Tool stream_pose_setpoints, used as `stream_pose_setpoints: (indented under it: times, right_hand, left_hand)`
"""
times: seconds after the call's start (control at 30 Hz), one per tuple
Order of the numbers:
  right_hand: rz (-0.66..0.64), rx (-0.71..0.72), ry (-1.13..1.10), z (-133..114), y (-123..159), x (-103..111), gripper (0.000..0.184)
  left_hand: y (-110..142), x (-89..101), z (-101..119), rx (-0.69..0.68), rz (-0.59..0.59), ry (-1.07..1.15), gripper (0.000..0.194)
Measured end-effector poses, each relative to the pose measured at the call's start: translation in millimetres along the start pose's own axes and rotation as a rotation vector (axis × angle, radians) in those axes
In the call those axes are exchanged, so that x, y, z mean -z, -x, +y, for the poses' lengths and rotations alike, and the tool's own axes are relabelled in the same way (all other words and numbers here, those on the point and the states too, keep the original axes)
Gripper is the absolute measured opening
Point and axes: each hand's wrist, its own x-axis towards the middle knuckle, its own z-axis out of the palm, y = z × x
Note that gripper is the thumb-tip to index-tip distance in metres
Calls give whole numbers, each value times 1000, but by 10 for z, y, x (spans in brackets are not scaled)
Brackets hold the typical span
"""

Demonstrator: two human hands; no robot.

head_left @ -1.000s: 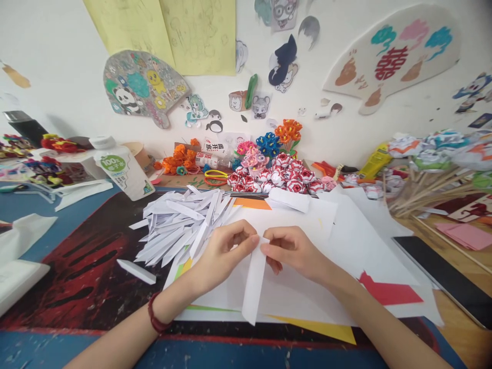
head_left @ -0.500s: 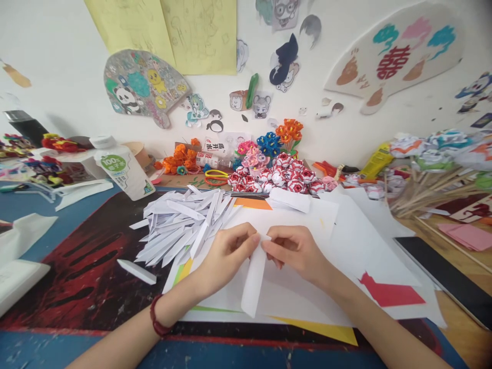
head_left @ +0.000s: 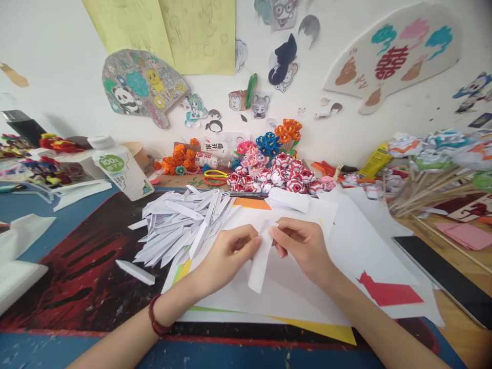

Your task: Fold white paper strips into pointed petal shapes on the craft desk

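A narrow white paper strip (head_left: 261, 266) hangs aslant between my hands, over white sheets (head_left: 303, 292). My left hand (head_left: 235, 252) pinches its left edge between thumb and fingers. With thumb and forefinger, my right hand (head_left: 302, 246) grips the strip near its upper right corner; its other fingers curl underneath. Left of my hands lies a heap of folded white paper strips (head_left: 179, 220). One single folded strip (head_left: 135, 272) rests apart from the heap, on the dark red and black mat (head_left: 82, 277).
A white bottle (head_left: 121, 169) stands behind the heap. Red-and-white paper flowers (head_left: 284, 174) line the back by the wall. On the right are a red paper scrap (head_left: 390, 291), a black phone (head_left: 442, 274), pink paper (head_left: 465, 234) and sticks topped with paper flowers (head_left: 418, 189).
The strip has risen, its lower end now higher and further right. My right hand has shifted slightly right and up, and more of the strip's top shows above my fingers.
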Motion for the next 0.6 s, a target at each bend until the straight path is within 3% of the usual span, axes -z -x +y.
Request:
stream_pose_setpoints:
  times: [0.27,0.6]
  right_hand:
    - [149,42,-27,5,-28,86,26]
    - [282,49,-78,0,-87,187,24]
  left_hand:
    - [1,-20,8,14,-48,-16,29]
    - [15,-23,56,-7,-21,-73,27]
